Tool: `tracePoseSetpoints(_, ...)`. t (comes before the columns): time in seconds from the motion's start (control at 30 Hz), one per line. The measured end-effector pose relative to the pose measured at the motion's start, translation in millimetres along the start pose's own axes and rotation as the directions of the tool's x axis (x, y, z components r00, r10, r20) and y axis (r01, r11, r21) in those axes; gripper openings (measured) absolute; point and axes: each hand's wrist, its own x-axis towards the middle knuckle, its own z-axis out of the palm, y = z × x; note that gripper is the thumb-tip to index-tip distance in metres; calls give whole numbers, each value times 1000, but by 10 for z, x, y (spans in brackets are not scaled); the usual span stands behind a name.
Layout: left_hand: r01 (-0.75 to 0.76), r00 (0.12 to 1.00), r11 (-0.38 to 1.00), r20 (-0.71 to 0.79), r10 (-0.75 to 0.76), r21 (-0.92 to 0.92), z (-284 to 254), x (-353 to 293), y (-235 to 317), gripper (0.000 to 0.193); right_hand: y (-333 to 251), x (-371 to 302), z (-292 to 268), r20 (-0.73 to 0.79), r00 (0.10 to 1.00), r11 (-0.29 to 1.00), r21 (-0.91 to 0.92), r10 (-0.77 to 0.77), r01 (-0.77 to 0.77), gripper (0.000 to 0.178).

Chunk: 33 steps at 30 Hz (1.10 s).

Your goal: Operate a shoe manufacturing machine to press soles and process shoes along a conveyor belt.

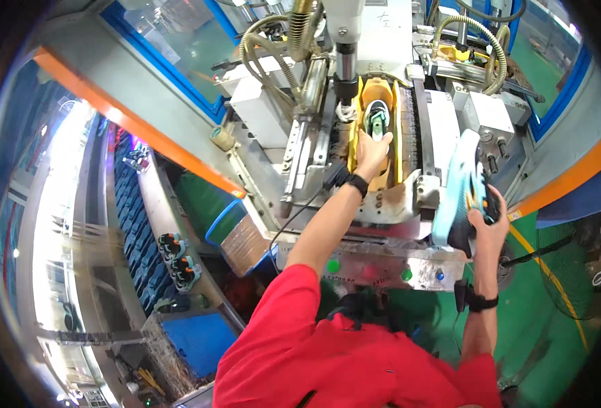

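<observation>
Here, a light-blue, black and orange shoe (462, 196)

A mould (378, 89) sits mid-machine (375, 213), a shoe (376, 113) in it, the left hand (370, 151) at the shoe's near end. To the right, the right hand (490, 224) holds a second shoe (460, 194). A button panel (385, 264) runs along the machine's near edge. A bin (220, 223) stands left; farther left, more shoes (186, 272) lie on a ledge (162, 211).
</observation>
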Motion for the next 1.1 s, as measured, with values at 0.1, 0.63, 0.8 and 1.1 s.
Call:
tracePoseSetpoints(0.1, 15, 1000, 980, -2, -15, 200, 312, 462, -83, 75, 0, 102, -192, -140, 986, 979, -195, -94, 65, 51)
tracePoseSetpoints(0.63, 531, 834, 524, 521, -181, -667, -1994, -1490, -307, 34, 30, 2194, 2456, 397, 883, 558, -804, 251, 203, 51)
tracePoseSetpoints(0.8, 370, 927, 541, 261, -270, -756, -2910, -2508, -636, 53, 1242, 2068, 2996, 299, 949, 457, -834, -98, 309, 32)
tracePoseSetpoints(1.1, 89, 574, 428, -304, -760, -899, -3161, -4189, -1165, 32, 996, 1259, 3009, 550, 807, 397, -706, -216, 587, 45)
